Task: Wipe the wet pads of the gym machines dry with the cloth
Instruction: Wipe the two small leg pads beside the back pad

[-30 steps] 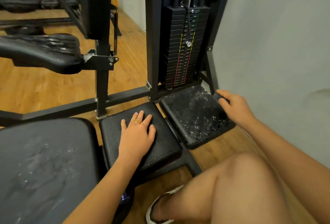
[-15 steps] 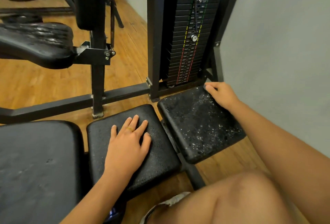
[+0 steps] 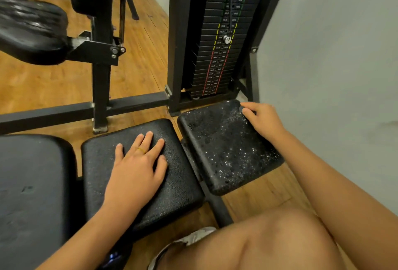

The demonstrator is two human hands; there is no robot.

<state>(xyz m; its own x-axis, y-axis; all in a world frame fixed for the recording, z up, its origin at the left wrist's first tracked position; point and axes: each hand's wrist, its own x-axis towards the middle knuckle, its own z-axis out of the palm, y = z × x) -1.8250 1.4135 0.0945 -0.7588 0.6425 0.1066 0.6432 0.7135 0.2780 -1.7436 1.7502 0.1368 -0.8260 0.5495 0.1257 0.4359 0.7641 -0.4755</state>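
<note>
Just one camera here, a wide-angle worn on the person's head, facing forward and tilted well down. It's pretty close in: the left hand [image 3: 137, 168] lands mid-frame on the middle pad [image 3: 103, 162], the right hand [image 3: 262, 119] sits on the right pad [image 3: 221, 151] over toward the wall [image 3: 333, 54], and a bare knee [image 3: 269, 244] fills the bottom right corner. Further up, the view takes in the weight stack [image 3: 217, 54] and the wood floor [image 3: 140, 65] off to the left.
</note>
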